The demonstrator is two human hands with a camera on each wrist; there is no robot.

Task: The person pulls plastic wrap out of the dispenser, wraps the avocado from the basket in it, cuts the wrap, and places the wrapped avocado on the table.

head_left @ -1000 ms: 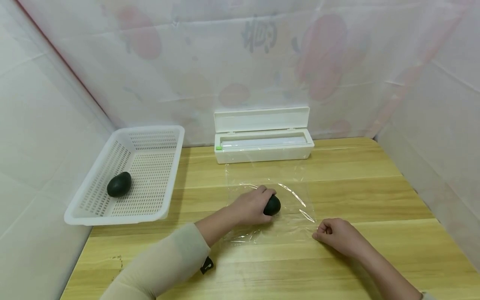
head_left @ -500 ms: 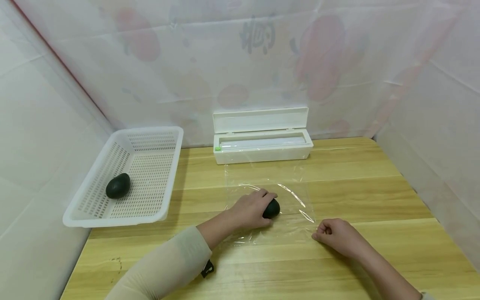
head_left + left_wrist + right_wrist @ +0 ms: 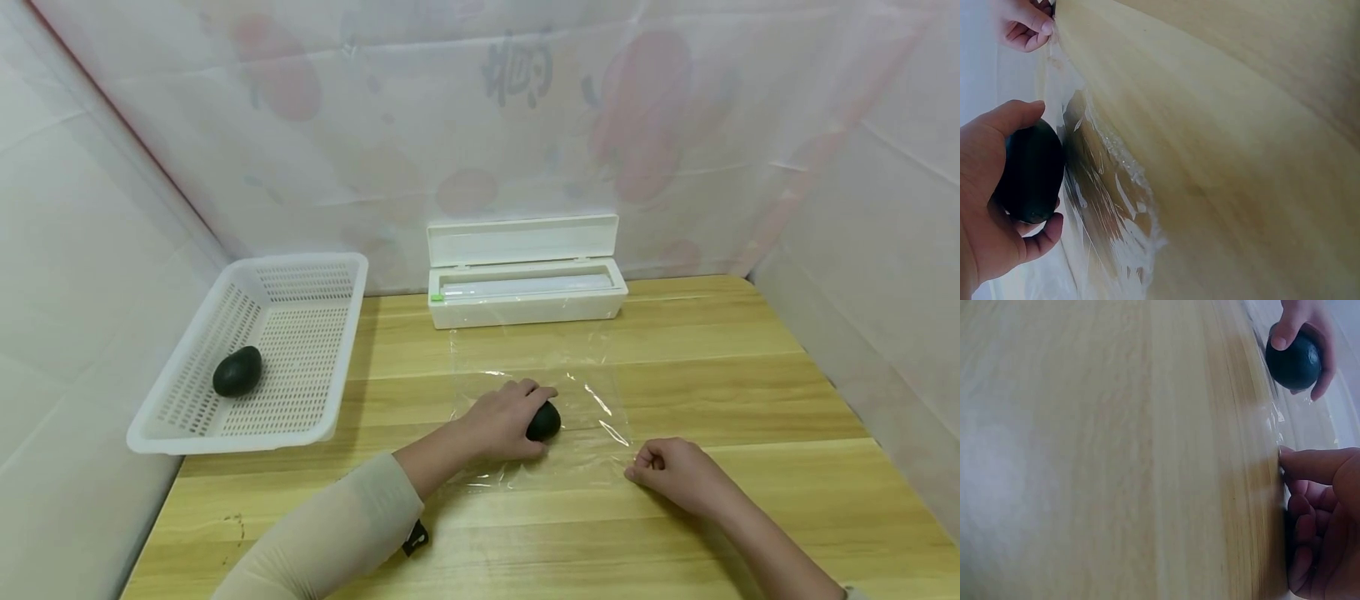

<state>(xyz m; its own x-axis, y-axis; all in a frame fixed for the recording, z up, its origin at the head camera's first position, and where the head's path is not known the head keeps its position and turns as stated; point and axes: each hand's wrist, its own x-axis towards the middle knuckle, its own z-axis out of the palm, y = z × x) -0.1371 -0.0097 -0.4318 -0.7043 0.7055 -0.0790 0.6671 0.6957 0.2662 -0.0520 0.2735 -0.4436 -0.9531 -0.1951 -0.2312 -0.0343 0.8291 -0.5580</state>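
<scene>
My left hand (image 3: 502, 421) grips a dark green avocado (image 3: 544, 422) over a sheet of clear plastic wrap (image 3: 577, 458) spread on the table. In the left wrist view, thumb and fingers curl round the avocado (image 3: 1032, 172), close over the film. Off to the right, my right hand (image 3: 675, 471) pinches the film's near right corner between thumb and forefinger, its other fingers curled in. The film runs back to a white wrap dispenser box (image 3: 528, 311), whose lid is up and whose roll (image 3: 525, 285) shows inside.
At the left stands a white perforated plastic basket (image 3: 341, 367) with another avocado (image 3: 237, 372) in it. A small black object (image 3: 415, 537) sticks out by the left sleeve. Whitish sheets (image 3: 375, 125) hang behind the wooden table (image 3: 712, 350) and at both sides.
My left hand and the avocado have shifted very slightly toward me, and the glints on the film have altered. The right hand keeps its place at the corner.
</scene>
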